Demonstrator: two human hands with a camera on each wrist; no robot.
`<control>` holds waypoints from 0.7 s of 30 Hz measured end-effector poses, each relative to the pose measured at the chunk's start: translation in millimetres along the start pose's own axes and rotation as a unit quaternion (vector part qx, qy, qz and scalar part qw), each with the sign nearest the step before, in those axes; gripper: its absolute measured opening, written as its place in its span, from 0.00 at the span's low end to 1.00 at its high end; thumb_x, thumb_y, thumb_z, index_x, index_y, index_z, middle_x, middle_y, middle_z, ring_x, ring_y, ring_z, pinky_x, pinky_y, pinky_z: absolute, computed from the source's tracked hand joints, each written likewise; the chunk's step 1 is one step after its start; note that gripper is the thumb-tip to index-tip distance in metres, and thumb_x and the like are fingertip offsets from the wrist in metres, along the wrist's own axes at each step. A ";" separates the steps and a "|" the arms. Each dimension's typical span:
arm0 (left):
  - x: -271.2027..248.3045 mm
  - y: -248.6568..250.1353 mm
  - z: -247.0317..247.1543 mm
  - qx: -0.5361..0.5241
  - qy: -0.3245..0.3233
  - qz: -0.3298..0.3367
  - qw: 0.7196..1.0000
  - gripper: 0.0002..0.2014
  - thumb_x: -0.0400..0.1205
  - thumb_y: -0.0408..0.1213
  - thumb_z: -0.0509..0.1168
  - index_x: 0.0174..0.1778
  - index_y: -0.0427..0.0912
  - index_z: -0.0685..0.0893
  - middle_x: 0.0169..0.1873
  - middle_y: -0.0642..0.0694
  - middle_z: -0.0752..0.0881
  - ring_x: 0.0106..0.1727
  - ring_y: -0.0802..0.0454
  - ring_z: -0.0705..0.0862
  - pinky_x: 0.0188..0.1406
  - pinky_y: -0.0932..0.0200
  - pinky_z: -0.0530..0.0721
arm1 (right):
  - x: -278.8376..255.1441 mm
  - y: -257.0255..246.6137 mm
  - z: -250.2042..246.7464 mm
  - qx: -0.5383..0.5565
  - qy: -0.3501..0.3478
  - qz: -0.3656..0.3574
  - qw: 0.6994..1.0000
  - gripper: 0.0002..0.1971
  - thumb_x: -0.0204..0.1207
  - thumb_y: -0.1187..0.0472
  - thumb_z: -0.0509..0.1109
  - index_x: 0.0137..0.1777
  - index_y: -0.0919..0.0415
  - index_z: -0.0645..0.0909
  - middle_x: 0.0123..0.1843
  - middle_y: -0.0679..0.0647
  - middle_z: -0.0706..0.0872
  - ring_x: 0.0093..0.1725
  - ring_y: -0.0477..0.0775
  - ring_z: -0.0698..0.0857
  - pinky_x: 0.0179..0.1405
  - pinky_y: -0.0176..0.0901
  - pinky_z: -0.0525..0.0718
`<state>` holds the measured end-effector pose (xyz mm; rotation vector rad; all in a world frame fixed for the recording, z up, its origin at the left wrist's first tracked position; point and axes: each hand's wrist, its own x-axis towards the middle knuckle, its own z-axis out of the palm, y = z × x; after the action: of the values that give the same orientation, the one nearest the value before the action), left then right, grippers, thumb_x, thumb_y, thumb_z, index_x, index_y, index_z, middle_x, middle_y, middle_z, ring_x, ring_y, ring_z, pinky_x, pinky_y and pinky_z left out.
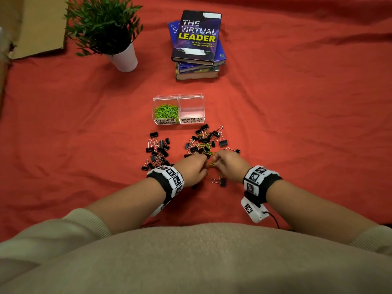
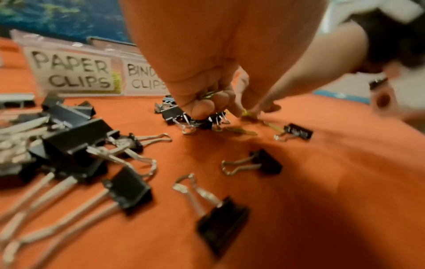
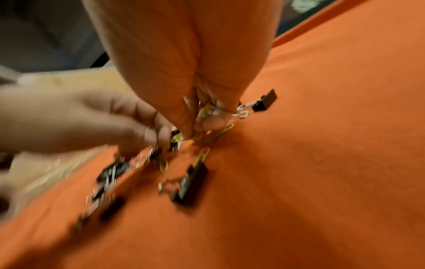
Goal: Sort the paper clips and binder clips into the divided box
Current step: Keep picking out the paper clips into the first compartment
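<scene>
The clear divided box (image 1: 178, 98) stands ahead of me; its PAPER CLIPS side holds green paper clips (image 1: 166, 111), and its BINDER CLIPS side (image 1: 192, 110) looks empty. Black binder clips lie in a left pile (image 1: 158, 151) and in a right pile (image 1: 204, 141) mixed with green paper clips. Both hands meet at the near edge of the right pile. My left hand (image 1: 201, 164) (image 2: 207, 107) has its fingers curled round green paper clips (image 2: 208, 94). My right hand (image 1: 220, 161) (image 3: 202, 125) holds paper clips (image 3: 205, 111) in its curled fingers, fingertips down on loose ones (image 3: 220, 131) on the cloth.
A red cloth (image 1: 297, 124) covers the surface. A stack of books (image 1: 198, 43) sits behind the box, a potted plant (image 1: 110, 32) at back left beside cardboard (image 1: 31, 24). Single binder clips (image 1: 221, 181) lie near my right wrist.
</scene>
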<state>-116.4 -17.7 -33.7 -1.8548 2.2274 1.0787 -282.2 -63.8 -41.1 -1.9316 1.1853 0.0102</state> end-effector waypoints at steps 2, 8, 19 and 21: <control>0.9 -4.0 6.1 0.061 -0.003 0.018 0.998 0.12 0.81 0.41 0.63 0.57 0.39 0.76 0.56 0.41 0.80 0.58 0.43 0.80 0.56 0.50 0.78 | 1.6 3.8 -11.9 0.073 0.005 0.041 0.996 0.09 0.79 0.67 0.64 0.55 0.62 0.83 0.42 0.54 0.84 0.40 0.53 0.82 0.46 0.49 0.82; 3.9 -4.7 9.1 0.122 -0.011 0.034 0.992 0.17 0.83 0.40 0.62 0.64 0.36 0.74 0.62 0.40 0.77 0.64 0.41 0.77 0.63 0.47 0.78 | 0.8 4.5 -39.7 0.425 -0.017 0.165 0.890 0.16 0.77 0.77 0.51 0.43 0.67 0.80 0.34 0.58 0.76 0.30 0.51 0.73 0.20 0.34 0.77; 3.0 2.7 -1.4 -0.105 0.016 -0.035 0.994 0.02 0.81 0.34 0.60 0.47 0.41 0.75 0.42 0.42 0.83 0.39 0.48 0.78 0.37 0.57 0.73 | 6.8 12.5 -33.9 0.182 -0.027 0.118 0.976 0.10 0.82 0.65 0.59 0.45 0.63 0.82 0.34 0.51 0.80 0.30 0.45 0.76 0.29 0.33 0.74; 5.0 3.4 -3.5 -0.153 0.012 -0.051 0.987 0.03 0.81 0.33 0.59 0.49 0.42 0.75 0.39 0.46 0.82 0.37 0.50 0.77 0.35 0.58 0.73 | 5.0 15.1 -31.8 0.051 -0.022 0.065 0.996 0.07 0.79 0.63 0.64 0.50 0.63 0.83 0.36 0.47 0.80 0.36 0.47 0.77 0.38 0.37 0.74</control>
<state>-119.4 -23.7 -31.7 -2.0775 2.0452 1.4545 -303.2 -91.3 -32.5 -1.7544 1.2568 0.0611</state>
